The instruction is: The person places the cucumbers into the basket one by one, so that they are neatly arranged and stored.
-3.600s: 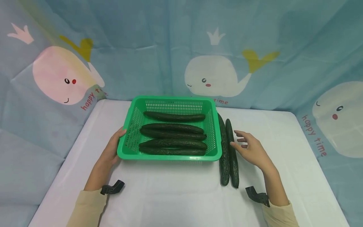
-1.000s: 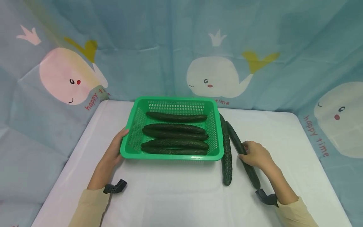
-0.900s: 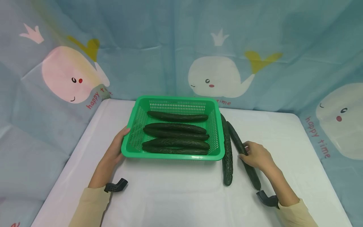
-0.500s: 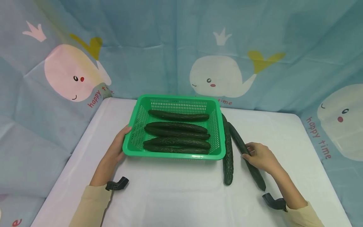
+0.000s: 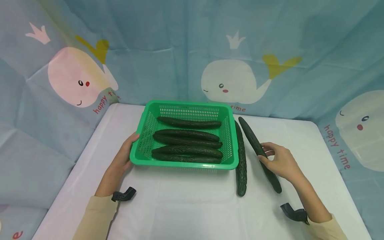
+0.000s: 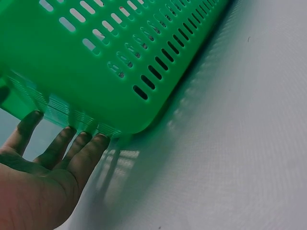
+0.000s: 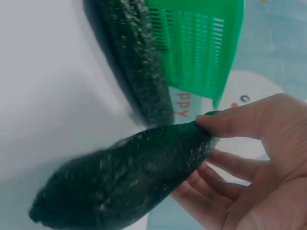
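My right hand [image 5: 280, 161] holds a dark green cucumber [image 5: 253, 138] slantwise between thumb and fingers, right of the basket. In the right wrist view the same cucumber [image 7: 129, 172] points toward the camera, the thumb on top and fingers beneath. A second cucumber [image 5: 241, 166] lies along the basket's right side. Against the left end of the green plastic basket [image 5: 183, 164] rests my left hand [image 5: 123, 155]. Its fingers [image 6: 88, 155] are fairly straight, fingertips at the slotted wall in the left wrist view. Several cucumbers [image 5: 187, 151] lie crosswise inside the basket.
The basket stands toward the back of a table covered with a white cloth [image 5: 192, 206]. A blue curtain [image 5: 168, 66] printed with whales hangs behind and along both sides. Each wrist carries a black camera mount [image 5: 295, 213].
My right hand has gripped the outer cucumber and drawn it right, away from the other one. In the last half second its far end has swung up and away. The left hand stays at the basket.
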Demonstrator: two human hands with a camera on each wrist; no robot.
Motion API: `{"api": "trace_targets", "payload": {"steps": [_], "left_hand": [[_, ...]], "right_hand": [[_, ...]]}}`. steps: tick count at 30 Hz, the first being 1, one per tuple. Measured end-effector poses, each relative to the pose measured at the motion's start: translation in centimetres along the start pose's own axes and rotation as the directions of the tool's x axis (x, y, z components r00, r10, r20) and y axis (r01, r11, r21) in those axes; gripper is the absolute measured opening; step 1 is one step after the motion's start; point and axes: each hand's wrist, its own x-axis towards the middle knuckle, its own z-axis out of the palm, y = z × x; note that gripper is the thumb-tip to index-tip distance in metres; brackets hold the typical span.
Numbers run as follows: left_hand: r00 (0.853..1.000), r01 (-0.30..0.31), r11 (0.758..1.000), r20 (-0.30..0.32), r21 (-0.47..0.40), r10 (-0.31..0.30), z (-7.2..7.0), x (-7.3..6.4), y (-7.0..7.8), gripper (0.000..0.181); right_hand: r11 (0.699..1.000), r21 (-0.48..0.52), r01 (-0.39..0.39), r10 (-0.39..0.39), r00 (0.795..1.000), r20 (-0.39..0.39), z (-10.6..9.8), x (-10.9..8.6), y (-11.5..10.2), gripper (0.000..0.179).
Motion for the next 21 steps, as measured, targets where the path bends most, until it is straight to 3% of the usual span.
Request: {"api": "trace_targets", "payload": {"steps": [7, 21], "left_hand": [[1.0, 0.009, 1.0, -0.005, -0.009, -0.009, 0.1, 0.0, 0.1, 0.078], [1.0, -0.014, 0.999, 0.0, -0.034, 0.014, 0.1, 0.0, -0.1, 0.074]], "right_hand": [[0.997, -0.02, 0.078, -0.079, 0.994, -0.072, -1.1, 0.8, -1.6, 0.046], [0.977, 0.021, 0.212, -0.211, 0.976, -0.062, -2.6, 3.4, -6.1, 0.045]]}}
